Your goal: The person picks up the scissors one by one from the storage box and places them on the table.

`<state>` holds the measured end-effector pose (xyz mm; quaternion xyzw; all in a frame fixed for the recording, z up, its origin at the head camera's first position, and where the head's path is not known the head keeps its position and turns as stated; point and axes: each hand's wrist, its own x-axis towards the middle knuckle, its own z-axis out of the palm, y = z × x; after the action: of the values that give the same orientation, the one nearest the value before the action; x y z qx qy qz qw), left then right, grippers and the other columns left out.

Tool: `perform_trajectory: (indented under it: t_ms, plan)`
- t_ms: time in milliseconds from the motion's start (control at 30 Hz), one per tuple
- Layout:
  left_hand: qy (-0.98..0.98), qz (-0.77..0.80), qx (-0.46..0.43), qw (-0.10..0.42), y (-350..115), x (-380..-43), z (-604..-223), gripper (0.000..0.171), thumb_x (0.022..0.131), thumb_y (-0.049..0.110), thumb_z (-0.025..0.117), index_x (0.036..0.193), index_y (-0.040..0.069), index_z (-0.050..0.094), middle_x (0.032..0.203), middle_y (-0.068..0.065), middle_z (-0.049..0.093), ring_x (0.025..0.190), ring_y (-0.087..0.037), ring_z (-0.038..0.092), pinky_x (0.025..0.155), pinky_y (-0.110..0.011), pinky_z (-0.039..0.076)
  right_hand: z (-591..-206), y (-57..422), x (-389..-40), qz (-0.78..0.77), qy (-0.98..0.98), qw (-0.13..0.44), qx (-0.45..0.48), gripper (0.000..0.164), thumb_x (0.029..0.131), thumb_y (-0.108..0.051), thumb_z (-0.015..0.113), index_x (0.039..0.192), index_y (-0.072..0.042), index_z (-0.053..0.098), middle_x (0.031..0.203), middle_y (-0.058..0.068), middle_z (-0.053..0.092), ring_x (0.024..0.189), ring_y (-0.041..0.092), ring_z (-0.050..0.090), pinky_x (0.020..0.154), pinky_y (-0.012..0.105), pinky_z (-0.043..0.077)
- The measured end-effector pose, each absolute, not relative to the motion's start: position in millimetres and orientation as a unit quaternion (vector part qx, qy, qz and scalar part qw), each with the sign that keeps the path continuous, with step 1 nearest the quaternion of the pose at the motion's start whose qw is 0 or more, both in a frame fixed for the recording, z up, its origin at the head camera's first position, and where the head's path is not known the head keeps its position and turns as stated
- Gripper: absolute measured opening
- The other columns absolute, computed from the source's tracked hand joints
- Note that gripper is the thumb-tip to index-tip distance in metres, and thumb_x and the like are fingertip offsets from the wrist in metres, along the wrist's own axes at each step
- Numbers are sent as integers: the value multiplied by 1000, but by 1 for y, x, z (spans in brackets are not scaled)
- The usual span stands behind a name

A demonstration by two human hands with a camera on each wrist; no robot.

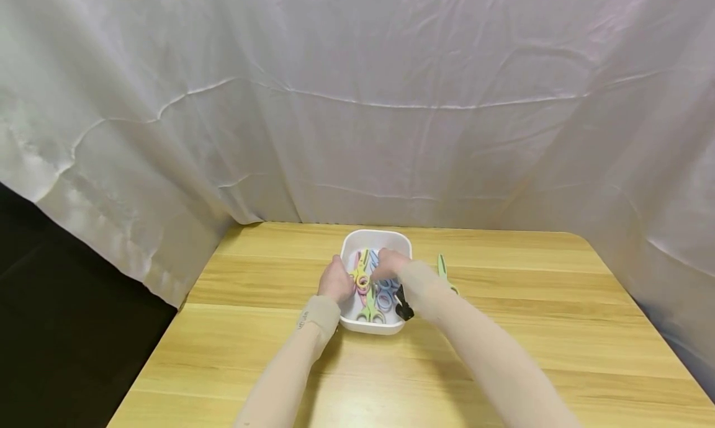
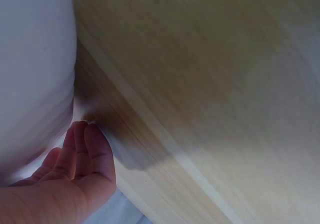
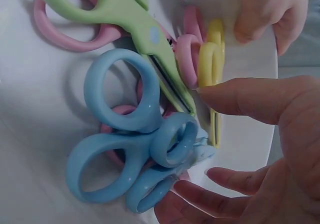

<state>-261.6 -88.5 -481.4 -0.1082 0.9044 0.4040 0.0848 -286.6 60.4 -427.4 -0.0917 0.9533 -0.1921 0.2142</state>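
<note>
- Curtain (image 1: 391,149): pale, hangs behind the table's far edge.
- Table (image 1: 558,298): wooden, spread in front of you.
- Box (image 1: 368,327): white, open-topped, in the far middle of the table. Most scissors in view lie inside it, jumbled.
- Left hand (image 1: 335,280): you have it clamped on the box's left wall, fingers to the outside.
- Right hand (image 1: 389,265): you reach into the box from the right. Thumb and fingers apart, nothing pinched between them; contact with the scissors below, cannot tell.
- Blue scissors (image 3: 137,143): more than one pair, right side of the box.
- Yellow scissors (image 1: 360,270): left side of the box, beside your thumb tip.
- Boxed green scissors (image 3: 145,31): near end of the box, handles toward you.
- Pink scissors (image 3: 186,59): partly covered by the others.
- Loose green scissors (image 1: 443,270): on the table, right of the box, partly hidden by your right forearm (image 1: 491,341). Progress, my judgement: one pair is out, several are in, and your handling looks unfinished. Whether pairs are going in or coming out, cannot tell.
</note>
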Motion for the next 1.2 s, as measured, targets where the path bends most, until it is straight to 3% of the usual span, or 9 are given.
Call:
perform_trajectory:
  t_ms: [200, 667, 1000, 1200]
  plan:
    - [905, 402, -106, 88, -87, -260, -483, 78, 89, -2, 61, 157, 1, 23, 141, -27, 54, 122, -40, 60, 100, -52, 56, -434, 60, -287, -164, 956, 227, -84, 50, 78, -24, 76, 117, 1, 59, 110, 15, 65, 99, 25, 60, 99, 39, 54]
    - [907, 397, -104, 89, -86, -261, -483, 76, 88, -3, 61, 155, -1, 26, 134, -26, 57, 117, -38, 62, 95, -50, 59, -436, 58, -282, -150, 958, 229, -87, 63, 77, -19, 73, 131, 6, 53, 128, 23, 58, 114, 31, 52, 108, 43, 49]
    - [904, 404, -106, 89, -86, -262, -484, 73, 87, -5, 61, 153, 0, 30, 126, -24, 60, 111, -36, 64, 92, -49, 60, -437, 58, -281, -163, 959, 210, -101, 53, 79, -14, 70, 125, 9, 56, 113, 19, 62, 100, 28, 58, 99, 39, 53]
    - [904, 403, -108, 90, -87, -262, -485, 75, 88, -4, 60, 155, 0, 28, 130, -24, 59, 113, -37, 63, 94, -49, 59, -438, 58, -282, -170, 956, 215, -102, 49, 87, -15, 65, 128, 9, 55, 117, 20, 63, 98, 27, 59, 99, 39, 54]
